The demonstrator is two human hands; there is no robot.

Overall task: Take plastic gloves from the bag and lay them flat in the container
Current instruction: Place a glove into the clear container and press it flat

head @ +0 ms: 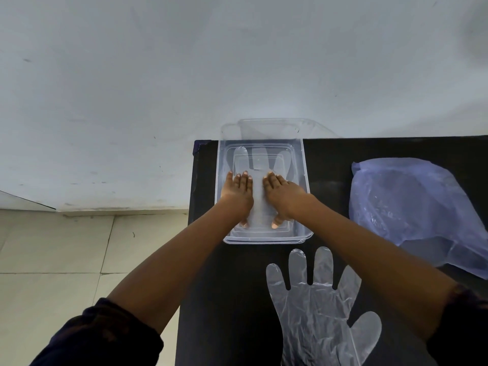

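A clear rectangular plastic container (303, 186) sits at the far left of the black table. Inside it lies a transparent plastic glove (257, 204), its fingers pointing away from me. My left hand (237, 196) and my right hand (282, 196) both rest palm-down on that glove, fingers spread and flat, pressing it against the container floor. A second transparent glove (314, 305) lies flat on the table in front of the container, fingers pointing away from me. The bluish translucent plastic bag (412, 210) lies crumpled at the right.
The black table (229, 286) ends just left of the container, with a tiled floor (66, 260) below. A white wall (184, 75) stands behind. The container's clear lid (272, 129) leans behind it, over the table's far edge.
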